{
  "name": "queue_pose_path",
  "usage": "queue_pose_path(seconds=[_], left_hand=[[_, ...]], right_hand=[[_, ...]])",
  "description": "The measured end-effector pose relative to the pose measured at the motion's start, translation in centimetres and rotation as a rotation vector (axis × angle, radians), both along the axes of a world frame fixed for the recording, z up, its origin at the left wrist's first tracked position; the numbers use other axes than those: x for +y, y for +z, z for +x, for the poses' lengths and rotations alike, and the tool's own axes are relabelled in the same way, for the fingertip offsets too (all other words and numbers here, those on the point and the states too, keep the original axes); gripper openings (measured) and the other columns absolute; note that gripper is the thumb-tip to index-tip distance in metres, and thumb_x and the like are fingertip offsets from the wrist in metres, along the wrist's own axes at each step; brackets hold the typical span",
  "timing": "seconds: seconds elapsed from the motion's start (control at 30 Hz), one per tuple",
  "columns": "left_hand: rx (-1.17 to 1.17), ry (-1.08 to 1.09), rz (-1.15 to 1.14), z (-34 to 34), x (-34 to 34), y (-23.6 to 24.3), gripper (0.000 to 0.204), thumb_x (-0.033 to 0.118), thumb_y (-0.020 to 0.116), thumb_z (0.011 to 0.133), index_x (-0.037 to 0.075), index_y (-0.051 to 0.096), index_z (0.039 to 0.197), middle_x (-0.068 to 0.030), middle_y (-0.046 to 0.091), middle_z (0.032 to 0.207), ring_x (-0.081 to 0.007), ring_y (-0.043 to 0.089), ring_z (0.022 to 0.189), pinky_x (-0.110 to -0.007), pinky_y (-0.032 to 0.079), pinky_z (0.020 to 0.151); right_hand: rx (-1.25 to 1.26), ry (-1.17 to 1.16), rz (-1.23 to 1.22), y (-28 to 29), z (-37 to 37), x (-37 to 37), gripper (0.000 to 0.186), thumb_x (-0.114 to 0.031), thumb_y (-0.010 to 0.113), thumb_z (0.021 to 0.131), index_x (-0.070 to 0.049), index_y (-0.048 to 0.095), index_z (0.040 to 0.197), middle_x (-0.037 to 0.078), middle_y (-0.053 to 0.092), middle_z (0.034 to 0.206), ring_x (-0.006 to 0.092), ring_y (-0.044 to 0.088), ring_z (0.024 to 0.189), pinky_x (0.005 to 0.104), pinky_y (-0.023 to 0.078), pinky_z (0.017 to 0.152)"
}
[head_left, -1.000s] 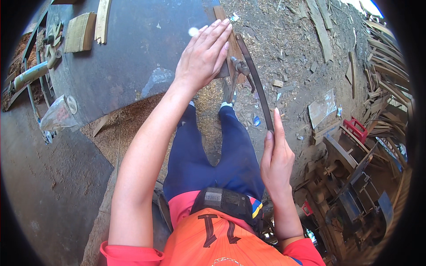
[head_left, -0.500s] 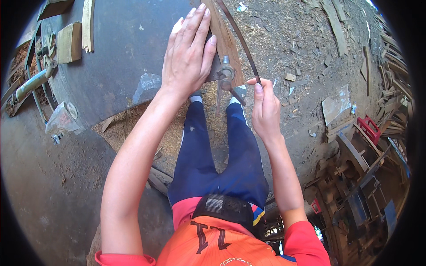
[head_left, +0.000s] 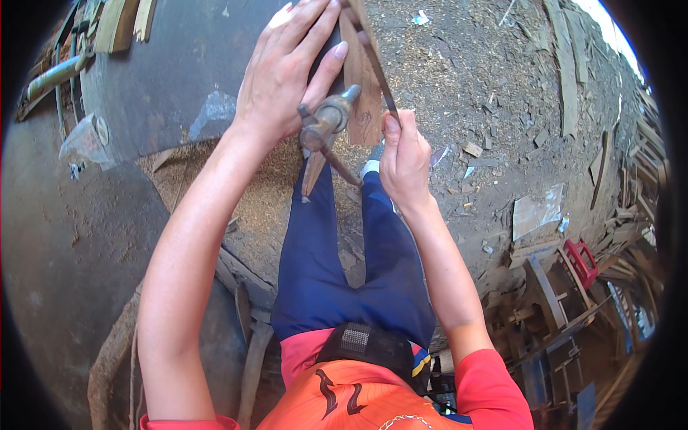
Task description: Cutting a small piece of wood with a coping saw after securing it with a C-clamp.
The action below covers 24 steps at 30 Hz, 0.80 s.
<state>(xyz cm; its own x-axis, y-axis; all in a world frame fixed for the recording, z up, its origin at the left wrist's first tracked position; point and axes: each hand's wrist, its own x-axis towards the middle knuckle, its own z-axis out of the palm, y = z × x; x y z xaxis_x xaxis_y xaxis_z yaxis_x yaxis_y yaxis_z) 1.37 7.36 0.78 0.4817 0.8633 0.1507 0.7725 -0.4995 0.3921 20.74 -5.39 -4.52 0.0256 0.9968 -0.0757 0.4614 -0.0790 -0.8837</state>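
Observation:
My left hand (head_left: 278,82) lies flat at the edge of the dark metal-topped table (head_left: 161,86), fingers stretched out and thumb apart, beside a brown wooden board (head_left: 364,111). A metal screw clamp (head_left: 326,123) stands out at the table's corner, just below that hand. My right hand (head_left: 406,161) is closed round the near end of a long, thin, dark strip (head_left: 381,72), which slants away along the board's right side. Blur hides the kind of strip and its far end is at the top of the picture.
Wood offcuts (head_left: 115,25) and a pipe-like bar (head_left: 54,77) lie at the table's left, with a clear plastic bag (head_left: 93,140) by its edge. Sawdust and chips cover the ground. A red crate-like object (head_left: 580,263) and stacked timber (head_left: 638,244) stand at the right.
My right hand has moved a little up and left with the strip. The whole view has shifted, so the clamp appears further left. My left hand stays flat at the table's edge.

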Motion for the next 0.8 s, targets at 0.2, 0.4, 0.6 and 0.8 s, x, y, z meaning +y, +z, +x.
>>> queue_pose_path(seconds=[0.2, 0.4, 0.6, 0.8], left_hand=[[-0.05, -0.03, 0.031, -0.1, -0.3, -0.9, 0.052, 0.024, 0.06, 0.106, -0.007, 0.054, 0.148, -0.0231, 0.05, 0.159, -0.0382, 0.048, 0.148, -0.05, 0.037, 0.124], [-0.044, -0.036, 0.05, -0.2, -0.3, -1.1, 0.051, 0.022, 0.06, 0.106, -0.006, 0.054, 0.148, -0.0226, 0.05, 0.159, -0.0371, 0.048, 0.148, -0.051, 0.036, 0.124], [-0.028, -0.023, 0.009, 0.1, -0.3, -0.4, 0.053, 0.022, 0.06, 0.106, -0.007, 0.054, 0.149, -0.0229, 0.051, 0.159, -0.0376, 0.048, 0.149, -0.051, 0.036, 0.124], [-0.029, -0.025, 0.038, -0.2, -0.2, -0.6, 0.052, 0.023, 0.059, 0.106, -0.008, 0.055, 0.147, -0.0234, 0.051, 0.158, -0.0376, 0.049, 0.148, -0.051, 0.036, 0.124]], right_hand=[[-0.019, -0.017, 0.077, -2.9, 0.7, -2.0, 0.005, -0.007, 0.058, 0.109, -0.002, 0.059, 0.111, 0.019, 0.066, 0.083, 0.0425, 0.068, 0.072, 0.0477, 0.051, 0.063], [-0.037, -0.039, 0.072, -2.4, 0.3, -2.7, 0.006, -0.005, 0.061, 0.107, -0.002, 0.061, 0.111, 0.02, 0.064, 0.081, 0.0418, 0.066, 0.068, 0.0469, 0.05, 0.061], [-0.053, -0.07, 0.05, -2.7, 0.8, -4.2, 0.007, -0.004, 0.06, 0.107, -0.002, 0.061, 0.114, 0.021, 0.065, 0.081, 0.0429, 0.067, 0.07, 0.0465, 0.051, 0.06], [-0.051, -0.086, 0.0, -2.7, 0.1, -5.1, 0.007, -0.003, 0.059, 0.107, -0.004, 0.06, 0.113, 0.022, 0.066, 0.081, 0.0442, 0.067, 0.069, 0.049, 0.05, 0.059]])
